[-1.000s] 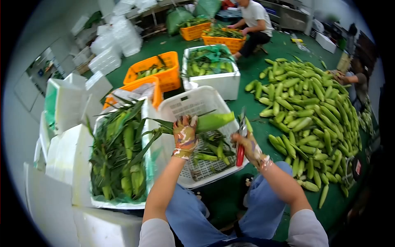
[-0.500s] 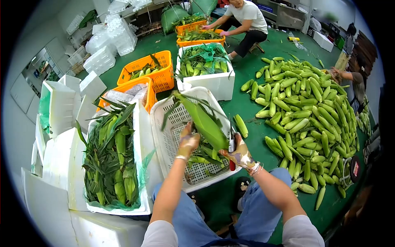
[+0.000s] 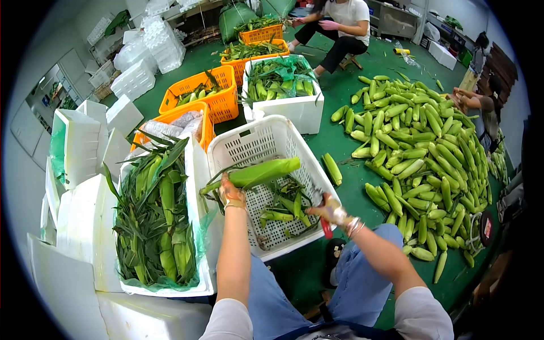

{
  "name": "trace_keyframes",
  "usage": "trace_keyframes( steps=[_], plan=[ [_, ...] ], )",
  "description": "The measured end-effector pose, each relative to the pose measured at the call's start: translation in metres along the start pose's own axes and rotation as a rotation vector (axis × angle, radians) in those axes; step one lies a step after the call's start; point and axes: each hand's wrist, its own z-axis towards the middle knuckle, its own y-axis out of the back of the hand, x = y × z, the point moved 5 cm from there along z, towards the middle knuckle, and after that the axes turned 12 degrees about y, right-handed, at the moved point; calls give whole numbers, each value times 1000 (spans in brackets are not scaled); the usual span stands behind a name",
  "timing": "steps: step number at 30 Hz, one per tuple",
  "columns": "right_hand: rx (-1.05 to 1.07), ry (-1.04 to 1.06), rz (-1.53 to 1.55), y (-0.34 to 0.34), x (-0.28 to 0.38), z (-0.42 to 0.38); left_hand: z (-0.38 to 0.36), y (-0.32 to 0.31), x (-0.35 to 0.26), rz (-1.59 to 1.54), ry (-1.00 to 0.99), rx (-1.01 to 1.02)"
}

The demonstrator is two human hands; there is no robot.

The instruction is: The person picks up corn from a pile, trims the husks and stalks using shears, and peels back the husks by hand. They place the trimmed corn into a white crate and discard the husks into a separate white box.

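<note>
From where I stand, the person's left hand (image 3: 232, 194), gloved, has its fingers closed around the stalk end of a green ear of corn (image 3: 269, 171), which lies nearly level above the white basket (image 3: 249, 139). The right hand (image 3: 335, 213) is just beside the basket's near right corner, fingers curled shut on a red-handled tool (image 3: 327, 228); its blade is too blurred to make out. Leafy pieces (image 3: 294, 203) lie in the basket. On its left stands a foam box (image 3: 197, 221) full of leafy corn; on its right, a big heap of ears (image 3: 425, 153) covers the green floor (image 3: 347, 195).
</note>
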Motion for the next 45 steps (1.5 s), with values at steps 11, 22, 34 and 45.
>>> trace_keyframes(
  steps=[11,22,34,45],
  plan=[
    [-11,-29,587,-32,44,25,-6,25,14,525,-366,-272],
    [198,-110,-3,-35,42,20,-37,7,-20,606,-574,-296],
    [236,315,-684,-6,74,-5,26,30,-48,251,34,0],
    [361,-166,-368,14,38,13,-4,17,-92,352,-270,-167]
  ],
)
